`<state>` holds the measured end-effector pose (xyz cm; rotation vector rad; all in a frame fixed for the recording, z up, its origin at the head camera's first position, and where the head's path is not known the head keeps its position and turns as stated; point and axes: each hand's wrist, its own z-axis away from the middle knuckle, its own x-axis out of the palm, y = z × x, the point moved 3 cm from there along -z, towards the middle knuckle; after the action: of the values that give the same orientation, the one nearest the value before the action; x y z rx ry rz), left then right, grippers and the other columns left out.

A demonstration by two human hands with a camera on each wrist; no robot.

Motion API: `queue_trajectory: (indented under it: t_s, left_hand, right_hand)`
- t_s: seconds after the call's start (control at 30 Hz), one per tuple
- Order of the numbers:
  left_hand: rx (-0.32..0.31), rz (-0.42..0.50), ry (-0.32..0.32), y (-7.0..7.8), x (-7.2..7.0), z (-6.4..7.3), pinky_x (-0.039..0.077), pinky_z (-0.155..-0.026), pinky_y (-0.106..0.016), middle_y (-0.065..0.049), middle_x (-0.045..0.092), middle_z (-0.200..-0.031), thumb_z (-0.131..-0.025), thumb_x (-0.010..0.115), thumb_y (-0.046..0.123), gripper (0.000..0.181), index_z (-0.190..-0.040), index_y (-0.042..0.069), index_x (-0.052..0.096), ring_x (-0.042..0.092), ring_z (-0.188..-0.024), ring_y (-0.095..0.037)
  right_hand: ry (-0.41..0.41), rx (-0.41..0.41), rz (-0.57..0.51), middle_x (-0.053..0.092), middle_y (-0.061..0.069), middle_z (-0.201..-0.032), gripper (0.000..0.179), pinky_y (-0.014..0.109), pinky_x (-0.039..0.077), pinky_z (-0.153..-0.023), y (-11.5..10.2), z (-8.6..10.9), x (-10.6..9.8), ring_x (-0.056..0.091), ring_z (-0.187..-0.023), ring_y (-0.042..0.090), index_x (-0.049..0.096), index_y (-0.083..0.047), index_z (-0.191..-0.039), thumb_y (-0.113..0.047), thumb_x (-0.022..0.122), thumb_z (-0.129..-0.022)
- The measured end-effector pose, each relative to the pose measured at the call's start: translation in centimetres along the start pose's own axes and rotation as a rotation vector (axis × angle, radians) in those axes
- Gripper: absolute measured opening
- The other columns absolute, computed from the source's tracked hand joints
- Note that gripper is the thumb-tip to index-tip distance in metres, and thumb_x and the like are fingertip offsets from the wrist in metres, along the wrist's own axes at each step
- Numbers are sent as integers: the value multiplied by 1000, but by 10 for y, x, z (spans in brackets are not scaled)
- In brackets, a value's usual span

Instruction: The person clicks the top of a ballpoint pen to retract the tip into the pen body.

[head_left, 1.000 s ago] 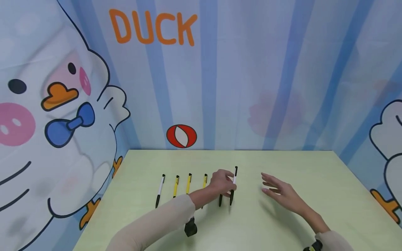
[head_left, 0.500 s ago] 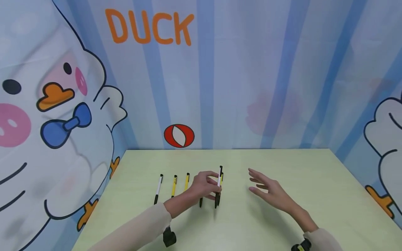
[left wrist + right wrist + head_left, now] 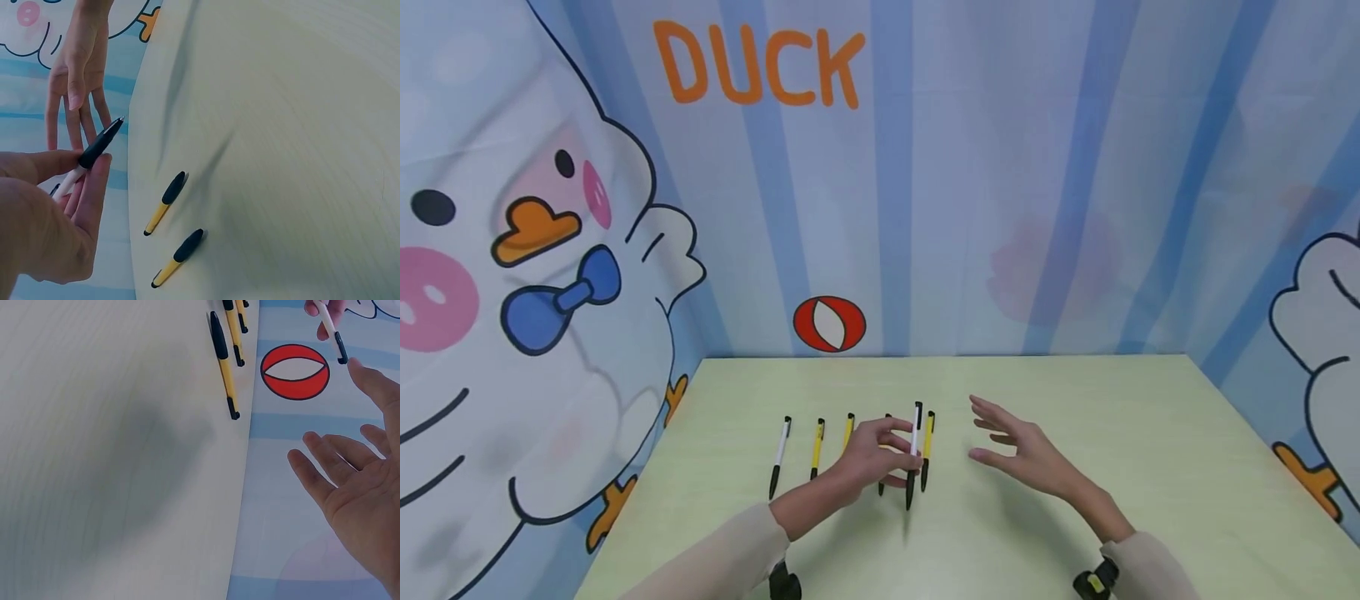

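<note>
My left hand [image 3: 874, 457] pinches a white pen [image 3: 914, 442] with a black grip and black clip between thumb and fingers. This pen stands nearly upright in the head view, tip down, raised over the table. Just right of it lies a yellow pen [image 3: 928, 446] with a black grip. Another pen is mostly hidden behind the left hand. In the left wrist view, the held pen's black grip [image 3: 100, 145] and metal tip show clearly. My right hand [image 3: 1028, 457] hovers to the right with fingers spread and relaxed, holding nothing; its palm [image 3: 369, 506] shows in the right wrist view.
Left of the hand, a white pen [image 3: 779, 457], a yellow pen [image 3: 817, 448] and another yellow pen [image 3: 849, 428] lie in a row on the pale table [image 3: 1075, 392]. A printed duck curtain [image 3: 962, 167] rises behind the table's back edge.
My left hand has carried the white pen leftward, uncovering the yellow pen now to its right. My right hand has drifted left, still holding nothing. The head view has shifted slightly.
</note>
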<state>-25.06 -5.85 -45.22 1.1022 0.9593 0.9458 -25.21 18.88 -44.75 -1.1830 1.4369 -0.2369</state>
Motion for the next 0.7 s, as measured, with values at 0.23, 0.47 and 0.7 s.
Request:
queue_trajectory:
  t_s: [0.23,0.47,0.7]
  left_hand:
    - [-16,25,2,0,-8,-3,67,-69,-39,-10,71,-100,-86,80,2,55,-137,2,61,76,-83,-16]
    - [-3,38,-7,5,-9,-4,66,-68,-40,-10,70,-101,-86,80,3,61,-143,9,59,75,-84,-16]
    - [-16,65,-18,8,-9,-6,66,-67,-39,-8,71,-98,-84,82,3,63,-142,10,60,75,-83,-16]
  right_hand:
    - [-44,21,-52,43,25,-157,86,58,52,-106,-4,-14,8,52,-138,45,30,-10,-161,-27,78,-91]
    - [-118,22,-70,37,25,-161,101,63,48,-109,-10,-29,14,47,-141,46,21,-14,-164,-29,83,-86]
    - [-158,7,-108,34,27,-162,109,64,46,-110,-14,-40,20,45,-142,48,14,-14,-165,-29,86,-84]
